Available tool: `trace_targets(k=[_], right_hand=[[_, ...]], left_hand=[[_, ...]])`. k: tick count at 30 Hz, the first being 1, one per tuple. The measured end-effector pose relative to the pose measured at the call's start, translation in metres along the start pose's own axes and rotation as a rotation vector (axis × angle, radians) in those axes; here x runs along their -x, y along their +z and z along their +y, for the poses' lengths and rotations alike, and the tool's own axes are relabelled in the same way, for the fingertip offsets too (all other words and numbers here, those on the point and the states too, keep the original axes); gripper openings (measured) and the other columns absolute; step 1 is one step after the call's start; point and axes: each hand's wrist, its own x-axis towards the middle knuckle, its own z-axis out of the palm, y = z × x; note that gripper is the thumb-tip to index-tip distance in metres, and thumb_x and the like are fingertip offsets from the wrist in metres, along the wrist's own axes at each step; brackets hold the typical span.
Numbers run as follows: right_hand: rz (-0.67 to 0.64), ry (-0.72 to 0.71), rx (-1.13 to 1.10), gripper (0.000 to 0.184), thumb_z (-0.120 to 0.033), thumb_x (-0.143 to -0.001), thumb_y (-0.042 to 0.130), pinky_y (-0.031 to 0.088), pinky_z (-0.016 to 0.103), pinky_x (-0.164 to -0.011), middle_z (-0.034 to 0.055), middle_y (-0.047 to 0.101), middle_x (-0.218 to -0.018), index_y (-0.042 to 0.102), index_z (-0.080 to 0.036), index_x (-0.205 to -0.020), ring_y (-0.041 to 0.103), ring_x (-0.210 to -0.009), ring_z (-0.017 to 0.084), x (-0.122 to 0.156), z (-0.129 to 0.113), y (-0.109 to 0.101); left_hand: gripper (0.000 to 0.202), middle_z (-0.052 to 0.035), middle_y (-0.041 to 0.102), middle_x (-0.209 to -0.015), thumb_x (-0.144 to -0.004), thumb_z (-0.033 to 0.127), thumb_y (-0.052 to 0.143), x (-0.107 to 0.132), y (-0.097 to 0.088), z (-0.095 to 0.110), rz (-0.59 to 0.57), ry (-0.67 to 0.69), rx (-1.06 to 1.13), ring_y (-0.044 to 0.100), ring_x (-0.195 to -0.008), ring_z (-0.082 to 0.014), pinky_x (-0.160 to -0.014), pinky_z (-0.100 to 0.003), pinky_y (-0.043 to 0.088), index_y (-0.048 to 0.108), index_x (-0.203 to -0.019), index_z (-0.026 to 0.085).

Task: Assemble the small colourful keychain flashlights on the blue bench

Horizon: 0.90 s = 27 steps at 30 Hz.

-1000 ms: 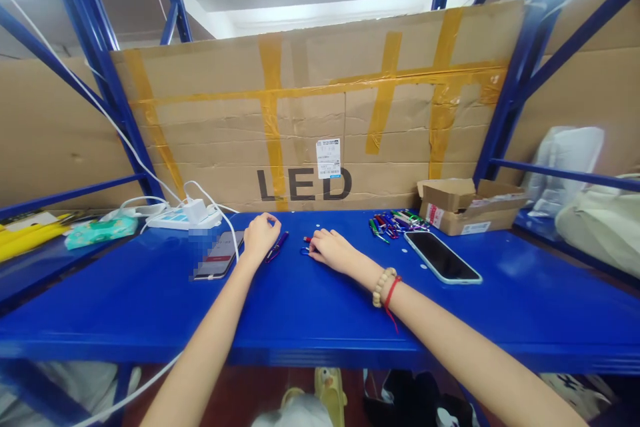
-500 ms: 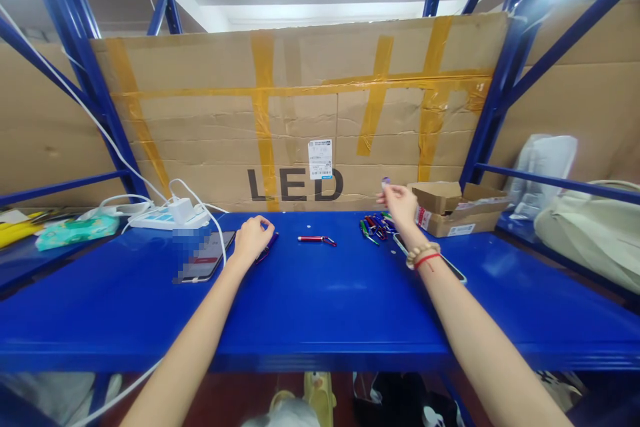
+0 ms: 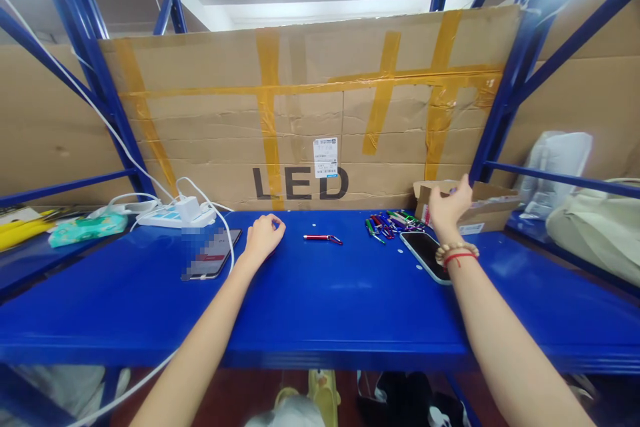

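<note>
My left hand [image 3: 263,235] rests on the blue shelf [image 3: 320,300] with its fingers curled under; what they cover is hidden. My right hand [image 3: 450,205] is raised at the near edge of a small open cardboard box [image 3: 487,208], fingers pinched together, and I cannot make out what is between them. A thin red pen-like stick with a clip [image 3: 323,237] lies alone between the two hands. A heap of several similar coloured sticks [image 3: 390,221] lies just left of the right hand. A dark phone [image 3: 424,251] lies under the right wrist.
A second phone [image 3: 210,257] lies left of my left hand, its white cable running to a power strip [image 3: 175,216]. A green tissue pack [image 3: 85,228] sits at the far left. A taped cardboard sheet marked LED [image 3: 300,140] closes the back. Bags [image 3: 590,227] fill the right side.
My right hand left the red stick on the shelf, rose with a small purple piece pinched in its fingers and moved right to the cardboard box. The left hand stayed put.
</note>
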Motion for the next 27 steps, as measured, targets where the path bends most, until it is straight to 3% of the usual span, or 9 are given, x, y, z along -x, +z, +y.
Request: trace_targets(k=[2, 4, 7, 11, 14, 17, 20, 23, 27], right_hand=[[-0.088, -0.109, 0.114, 0.048, -0.025, -0.076, 0.052, 0.033, 0.051, -0.094, 0.0177, 0.045, -0.127, 0.047, -0.012, -0.122, 0.038, -0.119, 0.031, 0.014, -0.02, 0.004], [-0.303, -0.281, 0.117, 0.033, -0.027, -0.08, 0.048, 0.035, 0.044, -0.092, 0.0131, 0.053, -0.119, 0.057, -0.016, -0.11, 0.044, -0.113, 0.027, 0.037, -0.045, 0.01], [-0.719, -0.605, 0.079, 0.029, -0.034, -0.085, 0.045, 0.034, 0.038, -0.09, 0.0088, 0.061, -0.109, 0.062, -0.019, -0.104, 0.05, -0.103, 0.022, 0.083, -0.08, 0.021], [-1.042, -0.827, 0.18, 0.024, -0.033, -0.085, 0.05, 0.028, 0.042, -0.092, 0.0086, 0.063, -0.104, 0.068, -0.018, -0.088, 0.052, -0.099, 0.023, 0.133, -0.104, 0.027], [-1.083, -0.846, 0.184, 0.015, -0.025, -0.083, 0.055, 0.024, 0.042, -0.094, 0.0071, 0.066, -0.097, 0.068, -0.017, -0.081, 0.053, -0.096, 0.022, 0.144, -0.11, 0.023], [-1.045, -0.8, 0.074, 0.01, -0.022, -0.082, 0.057, 0.023, 0.038, -0.095, 0.0042, 0.068, -0.092, 0.065, -0.018, -0.087, 0.056, -0.09, 0.018, 0.141, -0.112, 0.017], [-0.994, -0.759, -0.034, 0.011, -0.024, -0.085, 0.055, 0.026, 0.034, -0.092, 0.0029, 0.068, -0.093, 0.062, -0.019, -0.091, 0.057, -0.087, 0.015, 0.138, -0.116, 0.011], [-0.976, -0.76, -0.101, 0.014, -0.03, -0.084, 0.056, 0.03, 0.034, -0.087, 0.0041, 0.068, -0.093, 0.062, -0.019, -0.089, 0.057, -0.089, 0.017, 0.14, -0.119, 0.008], [-1.125, -0.69, -0.282, 0.029, -0.039, -0.089, 0.045, 0.036, 0.031, -0.08, 0.0033, 0.067, -0.087, 0.06, -0.02, -0.104, 0.059, -0.079, 0.016, 0.146, -0.119, 0.011]], left_hand=[[0.024, -0.0065, 0.065, -0.09, -0.079, 0.029, 0.043, 0.001, 0.001, 0.001, -0.012, 0.024, 0.005, 0.059, -0.089, -0.021, -0.08, -0.033, 0.043, 0.063, -0.087, 0.019], [0.023, -0.0065, 0.064, -0.09, -0.079, 0.028, 0.043, 0.002, 0.002, 0.003, -0.018, 0.052, 0.014, 0.058, -0.089, -0.0209, -0.081, -0.034, 0.043, 0.063, -0.087, 0.019], [0.021, -0.0058, 0.063, -0.089, -0.079, 0.026, 0.044, 0.003, 0.004, 0.004, -0.025, 0.112, 0.044, 0.057, -0.089, -0.0203, -0.083, -0.034, 0.042, 0.063, -0.085, 0.019], [0.02, -0.0035, 0.061, -0.089, -0.082, 0.025, 0.044, 0.005, 0.011, 0.008, -0.103, 0.272, 0.196, 0.056, -0.084, -0.0158, -0.081, -0.029, 0.043, 0.062, -0.089, 0.02], [0.025, -0.0035, 0.06, -0.092, -0.085, 0.028, 0.042, 0.008, 0.02, 0.009, -0.174, 0.372, 0.29, 0.055, -0.078, -0.0133, -0.081, -0.028, 0.044, 0.06, -0.1, 0.02], [0.03, -0.0046, 0.059, -0.099, -0.085, 0.032, 0.045, 0.008, 0.026, 0.009, -0.211, 0.428, 0.265, 0.055, -0.081, -0.0141, -0.083, -0.03, 0.044, 0.057, -0.111, 0.022], [0.027, -0.004, 0.062, -0.1, -0.084, 0.032, 0.048, 0.006, 0.027, 0.007, -0.238, 0.499, 0.25, 0.056, -0.09, -0.0166, -0.085, -0.03, 0.042, 0.061, -0.106, 0.024], [0.025, -0.0038, 0.067, -0.095, -0.081, 0.029, 0.05, 0.005, 0.023, 0.007, -0.272, 0.536, 0.335, 0.059, -0.084, -0.0174, -0.08, -0.028, 0.043, 0.065, -0.1, 0.021], [0.022, -0.0043, 0.07, -0.093, -0.078, 0.026, 0.053, 0.007, 0.021, 0.011, -0.25, 0.546, 0.47, 0.062, -0.083, -0.0189, -0.079, -0.028, 0.044, 0.069, -0.091, 0.019]])
